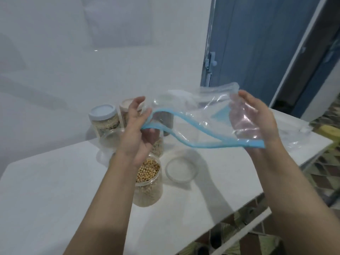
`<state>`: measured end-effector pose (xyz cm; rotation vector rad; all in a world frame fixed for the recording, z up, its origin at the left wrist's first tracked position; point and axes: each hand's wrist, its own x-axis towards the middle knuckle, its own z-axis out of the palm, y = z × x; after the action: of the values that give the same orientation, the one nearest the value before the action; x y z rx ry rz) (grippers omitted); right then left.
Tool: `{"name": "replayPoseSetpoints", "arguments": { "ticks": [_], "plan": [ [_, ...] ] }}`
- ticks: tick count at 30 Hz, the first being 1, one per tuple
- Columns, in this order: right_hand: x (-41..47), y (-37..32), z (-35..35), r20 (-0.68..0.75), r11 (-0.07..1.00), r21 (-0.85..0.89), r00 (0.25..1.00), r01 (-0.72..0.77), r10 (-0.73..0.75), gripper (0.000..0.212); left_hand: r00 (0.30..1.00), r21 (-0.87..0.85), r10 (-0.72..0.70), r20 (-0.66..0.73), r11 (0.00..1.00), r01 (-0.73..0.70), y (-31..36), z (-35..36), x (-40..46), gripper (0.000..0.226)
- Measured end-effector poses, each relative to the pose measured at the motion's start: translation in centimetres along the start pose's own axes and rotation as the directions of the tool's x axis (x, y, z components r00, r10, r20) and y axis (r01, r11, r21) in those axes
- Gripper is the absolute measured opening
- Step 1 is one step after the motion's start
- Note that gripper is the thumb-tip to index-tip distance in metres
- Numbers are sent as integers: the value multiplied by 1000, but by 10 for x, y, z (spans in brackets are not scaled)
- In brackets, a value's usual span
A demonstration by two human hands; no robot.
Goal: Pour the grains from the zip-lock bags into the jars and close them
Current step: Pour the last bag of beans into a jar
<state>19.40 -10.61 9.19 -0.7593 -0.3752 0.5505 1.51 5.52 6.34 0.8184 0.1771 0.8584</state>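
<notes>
I hold a clear zip-lock bag [200, 115] with a blue zip strip in the air above the white table [55, 190]; the bag looks empty and its mouth gapes open. My left hand [137, 129] pinches the zip edge at the bag's left end. My right hand [255, 116] grips the bag's right side. Below my left hand an open plastic jar [149, 183] holds tan round grains. A loose clear lid [182, 168] lies on the table to the right of that jar.
Behind my left hand stand a capped jar with a white lid [104, 118], another capped jar [127, 109], a dark-filled jar [165, 120] seen through the bag, and a clear open jar [110, 140]. More clear bags [296, 133] lie at the table's right end. A blue door [257, 43] is behind.
</notes>
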Motion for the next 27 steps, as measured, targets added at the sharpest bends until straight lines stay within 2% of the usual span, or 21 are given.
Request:
{"name": "replayPoseSetpoints", "arguments": {
  "ticks": [2,3,5,7,8,9,10,11,12,13,15,17,18,20,22,25,27],
  "plan": [
    [1,-18,-17,120,993,114,991,40,-53,24,992,-292,-104,70,949,120,-12,16,13,27],
    [4,-27,-23,147,994,76,986,73,-83,27,979,-429,-144,146,882,194,-21,22,20,33],
    [14,-48,-36,103,956,-219,979,195,-176,25,947,-573,-161,277,764,297,-39,33,32,47],
    [32,-73,-50,48,767,-539,921,349,-386,20,939,-603,-187,287,727,329,-60,51,45,54],
    [43,-86,-58,75,621,-659,859,423,-506,20,949,-575,-196,249,758,308,-73,63,53,51],
    [56,-98,-66,130,457,-757,793,467,-596,21,967,-494,-195,166,832,252,-87,74,61,44],
    [69,-108,-75,189,305,-827,745,472,-640,21,980,-324,-190,54,925,198,-100,87,67,33],
    [83,-118,-84,235,186,-873,723,451,-650,22,986,-80,-159,-58,985,154,-113,100,73,21],
    [97,-126,-91,266,93,-904,720,416,-641,24,986,182,-99,-135,975,123,-126,111,79,17],
    [110,-134,-99,277,25,-927,729,373,-626,24,982,417,-20,-190,904,99,-140,117,86,18],
    [137,-144,-112,275,-68,-954,766,291,-581,25,959,695,142,-246,715,72,-165,123,100,23],
    [166,-145,-129,243,-139,-970,842,200,-482,26,928,778,237,-288,623,82,-190,124,117,26],
    [179,-143,-138,217,-164,-973,882,162,-417,26,918,774,241,-316,625,103,-202,123,124,27],
    [203,-135,-157,159,-159,-980,943,116,-293,24,902,676,185,-389,723,143,-225,122,138,27],
    [224,-126,-175,94,-133,-989,974,67,-208,22,874,589,143,-464,787,184,-248,119,149,25],
    [253,-112,-198,30,-166,-986,988,4,-149,21,832,601,183,-523,772,207,-277,114,163,26],
    [270,-100,-211,42,-215,-976,994,18,-104,23,810,612,200,-552,757,230,-296,108,171,25]
  ]
}}
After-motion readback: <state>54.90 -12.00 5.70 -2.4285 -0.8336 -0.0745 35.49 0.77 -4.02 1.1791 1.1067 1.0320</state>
